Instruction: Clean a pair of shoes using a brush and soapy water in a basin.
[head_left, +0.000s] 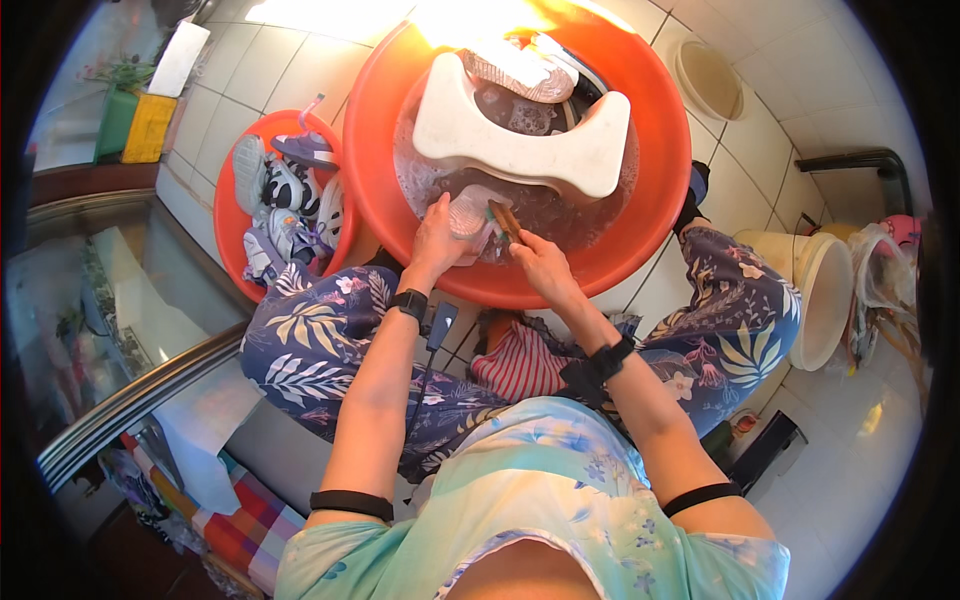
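My left hand (437, 238) holds a pale shoe (471, 212), its ridged sole turned up, over the near side of a large orange-red plastic tub (670, 172). A wooden-backed scrubbing brush (505, 220) is gripped in my right hand (541, 261), its green bristles against or close beside the shoe. Cloudy, sudsy water (559, 221) lies below. A white plastic board with curved cutouts (517, 150) stands across the tub in the water. Behind it, more shoes (525, 75) rest in the tub, partly washed out by glare.
A smaller orange-red basin (225, 217) with several shoes (289, 187) stands left of the tub. White buckets (821, 300) and a plastic bag are at the right. A round pale container (709, 79) is at the back right. A glass-topped cabinet (150, 300) borders the left.
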